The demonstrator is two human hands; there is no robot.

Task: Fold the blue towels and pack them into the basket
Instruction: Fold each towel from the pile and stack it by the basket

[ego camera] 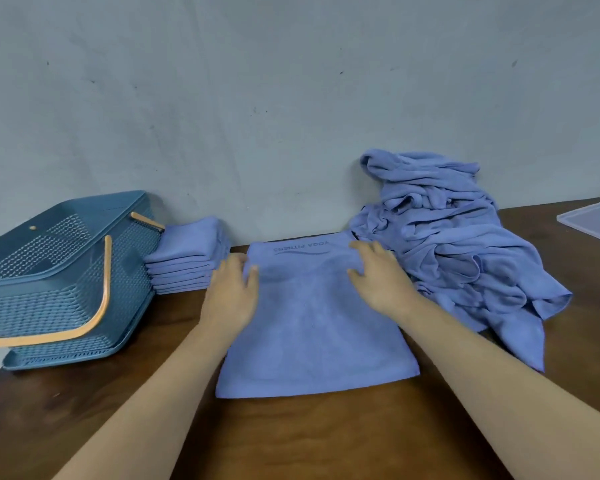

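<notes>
A blue towel [312, 327] lies spread flat on the brown table in front of me, its printed lettering at the far edge. My left hand [231, 292] rests on its left edge near the far corner, fingers straight. My right hand [381, 278] lies flat on its right side, fingers spread. A stack of several folded blue towels [187, 258] stands to the left against the wall. A heap of unfolded blue towels [454, 244] is piled at the right. The blue perforated basket [49, 292] with orange handles stands at the far left, tilted, and looks empty.
The brown wooden table [312, 438] runs to a grey wall behind. A clear plastic lid or tray [593, 218] lies at the far right edge. The table's left corner falls away just in front of the basket.
</notes>
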